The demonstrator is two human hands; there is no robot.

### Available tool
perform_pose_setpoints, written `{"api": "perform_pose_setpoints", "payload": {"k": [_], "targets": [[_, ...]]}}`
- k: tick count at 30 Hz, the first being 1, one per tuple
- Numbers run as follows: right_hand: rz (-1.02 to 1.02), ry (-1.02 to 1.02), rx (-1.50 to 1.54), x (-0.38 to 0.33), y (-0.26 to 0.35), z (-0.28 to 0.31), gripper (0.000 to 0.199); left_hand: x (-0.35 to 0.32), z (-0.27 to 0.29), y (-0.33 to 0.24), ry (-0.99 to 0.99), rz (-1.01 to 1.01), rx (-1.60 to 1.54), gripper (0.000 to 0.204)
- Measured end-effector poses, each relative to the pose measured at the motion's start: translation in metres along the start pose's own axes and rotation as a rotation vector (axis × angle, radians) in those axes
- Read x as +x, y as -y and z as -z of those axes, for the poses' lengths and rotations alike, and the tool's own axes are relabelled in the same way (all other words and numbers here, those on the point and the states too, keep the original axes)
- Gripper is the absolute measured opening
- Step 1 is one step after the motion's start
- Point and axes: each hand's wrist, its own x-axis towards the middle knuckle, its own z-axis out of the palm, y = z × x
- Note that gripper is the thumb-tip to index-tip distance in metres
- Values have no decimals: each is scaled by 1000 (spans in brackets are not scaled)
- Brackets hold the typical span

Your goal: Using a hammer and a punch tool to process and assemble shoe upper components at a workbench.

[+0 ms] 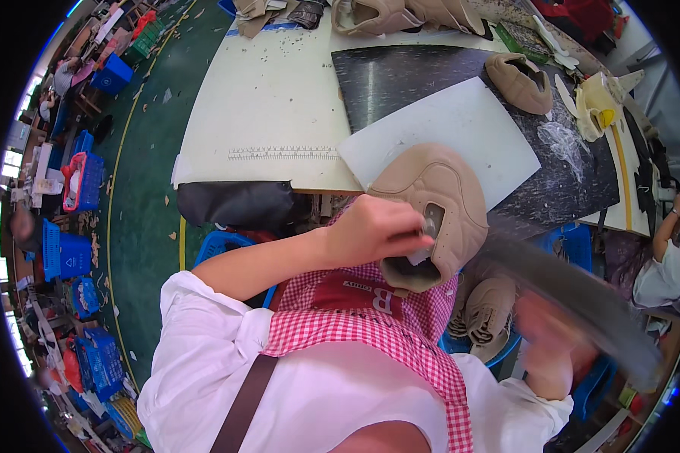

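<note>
A beige shoe upper (457, 177) lies at the table's front edge, its opening turned toward me. My left hand (374, 230) reaches to that opening with its fingers closed in a pinch. Something small and pale shows at the fingertips, too unclear to name. Off to the right, my right hand (548, 328) is smeared by motion, and its fingers cannot be made out. A long dark strip-like thing (582, 309), also blurred, crosses over this hand; whether the hand grips it is unclear.
Under the upper are a white sheet (438, 128) and a black board (400, 75) on the pale table (272, 106). Another beige upper (519, 81) stands at the back right, near a yellowish container (601, 94). Beige shoes (491, 309) sit in a blue basket below. A co-worker (665, 264) is at right.
</note>
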Motion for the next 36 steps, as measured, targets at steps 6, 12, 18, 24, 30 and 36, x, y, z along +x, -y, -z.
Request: {"api": "perform_pose_setpoints", "payload": {"k": [6, 12, 18, 24, 30, 36], "targets": [[-466, -12, -509, -1, -43, -28, 19, -9, 8, 11, -197, 389, -586, 13], [91, -410, -258, -10, -5, 24, 18, -3, 6, 8, -159, 338, -546, 14], [0, 233, -868, 14, -44, -38, 23, 1, 9, -5, 29, -184, 357, 15], [-306, -205, -592, 6, -55, -23, 16, -1, 15, 17, -243, 469, -775, 16], [303, -461, 339, 13, 7, -8, 23, 4, 12, 1, -143, 256, -172, 15], [-297, -47, -604, 22, -66, -30, 21, 5, 13, 23, -143, 368, -291, 18]]}}
